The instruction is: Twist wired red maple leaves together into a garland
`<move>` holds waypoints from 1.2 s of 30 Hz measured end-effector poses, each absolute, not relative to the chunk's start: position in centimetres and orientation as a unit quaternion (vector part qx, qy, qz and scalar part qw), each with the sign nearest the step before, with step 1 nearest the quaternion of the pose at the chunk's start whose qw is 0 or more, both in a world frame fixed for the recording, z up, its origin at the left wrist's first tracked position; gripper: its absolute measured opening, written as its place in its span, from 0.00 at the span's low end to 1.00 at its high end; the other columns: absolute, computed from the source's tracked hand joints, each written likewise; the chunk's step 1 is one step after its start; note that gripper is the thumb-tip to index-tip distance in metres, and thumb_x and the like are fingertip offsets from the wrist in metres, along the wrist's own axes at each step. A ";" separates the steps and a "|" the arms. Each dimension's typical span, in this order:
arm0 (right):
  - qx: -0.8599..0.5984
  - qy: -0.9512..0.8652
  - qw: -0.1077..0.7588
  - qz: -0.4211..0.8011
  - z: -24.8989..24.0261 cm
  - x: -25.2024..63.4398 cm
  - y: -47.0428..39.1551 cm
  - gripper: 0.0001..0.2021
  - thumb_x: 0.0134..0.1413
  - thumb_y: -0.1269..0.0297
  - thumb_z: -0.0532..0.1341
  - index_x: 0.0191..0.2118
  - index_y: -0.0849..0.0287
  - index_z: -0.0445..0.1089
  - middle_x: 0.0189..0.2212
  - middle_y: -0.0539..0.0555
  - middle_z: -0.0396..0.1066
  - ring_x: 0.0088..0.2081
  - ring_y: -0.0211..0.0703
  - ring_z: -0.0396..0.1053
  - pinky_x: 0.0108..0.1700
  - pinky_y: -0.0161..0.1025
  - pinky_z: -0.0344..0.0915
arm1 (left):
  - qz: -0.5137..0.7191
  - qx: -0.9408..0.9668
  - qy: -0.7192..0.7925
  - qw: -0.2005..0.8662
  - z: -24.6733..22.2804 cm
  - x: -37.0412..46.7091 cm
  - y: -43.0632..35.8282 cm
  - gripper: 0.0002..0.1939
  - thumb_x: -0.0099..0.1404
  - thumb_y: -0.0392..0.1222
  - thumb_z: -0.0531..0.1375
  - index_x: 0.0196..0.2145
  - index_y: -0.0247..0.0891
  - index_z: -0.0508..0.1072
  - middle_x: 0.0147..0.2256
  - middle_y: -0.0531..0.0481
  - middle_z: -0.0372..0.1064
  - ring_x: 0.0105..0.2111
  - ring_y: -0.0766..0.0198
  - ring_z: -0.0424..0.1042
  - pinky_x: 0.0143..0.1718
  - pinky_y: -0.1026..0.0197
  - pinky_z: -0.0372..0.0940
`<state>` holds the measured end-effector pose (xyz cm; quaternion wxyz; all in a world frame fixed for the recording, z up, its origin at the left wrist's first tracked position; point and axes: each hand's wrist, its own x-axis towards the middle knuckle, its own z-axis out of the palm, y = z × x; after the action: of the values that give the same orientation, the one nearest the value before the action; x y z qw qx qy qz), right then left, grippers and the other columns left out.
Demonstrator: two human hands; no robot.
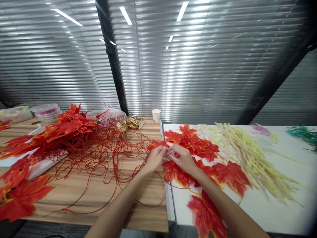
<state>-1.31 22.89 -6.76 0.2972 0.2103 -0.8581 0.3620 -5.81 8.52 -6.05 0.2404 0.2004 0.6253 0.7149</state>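
My left hand and my right hand meet over the seam between two tables, fingertips pinched together. What they pinch is small and mostly covered by the fingers. Just beyond the left fingers shows a red artificial maple leaf. More red maple leaves lie under and around my right hand, on the white table. A single leaf rests beneath my right forearm. Thin red cord spreads in a loose tangle left of my hands, and one loop runs down close below them.
A large pile of red leaves covers the left of the wooden table. Behind stand a paper cup, gold packets and clear plastic tubs. Pale yellow strips and green pieces lie on the white table.
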 end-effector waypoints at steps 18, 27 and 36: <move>0.218 -0.862 0.292 0.352 -6.4 -1.1 22.8 0.04 0.54 0.69 0.55 0.31 0.59 0.66 0.31 0.53 0.68 0.35 0.39 0.66 0.38 0.37 0.64 | 0.703 0.201 0.645 0.224 -6.2 -5.9 8.4 0.18 0.57 0.53 0.54 0.31 0.32 0.66 0.30 0.48 0.66 0.29 0.66 0.69 0.35 0.60 0.66; 0.226 -0.858 0.300 0.350 -6.3 -1.1 22.7 0.05 0.54 0.70 0.54 0.31 0.59 0.66 0.31 0.53 0.68 0.35 0.38 0.66 0.39 0.36 0.64 | 0.705 0.195 0.644 0.225 -6.0 -5.9 8.5 0.18 0.57 0.53 0.54 0.31 0.32 0.65 0.28 0.49 0.66 0.28 0.66 0.69 0.34 0.60 0.66; 0.221 -0.861 0.313 0.334 -6.3 -1.0 22.7 0.06 0.54 0.70 0.53 0.32 0.58 0.67 0.31 0.53 0.69 0.34 0.39 0.67 0.38 0.37 0.65 | 0.700 0.198 0.647 0.228 -6.3 -6.0 8.3 0.18 0.57 0.53 0.54 0.32 0.33 0.66 0.30 0.48 0.67 0.28 0.67 0.69 0.35 0.61 0.66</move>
<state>-1.01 22.71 -6.34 0.3129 0.2214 -0.8613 0.3336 -5.99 8.33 -6.34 0.2284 0.1980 0.6468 0.7002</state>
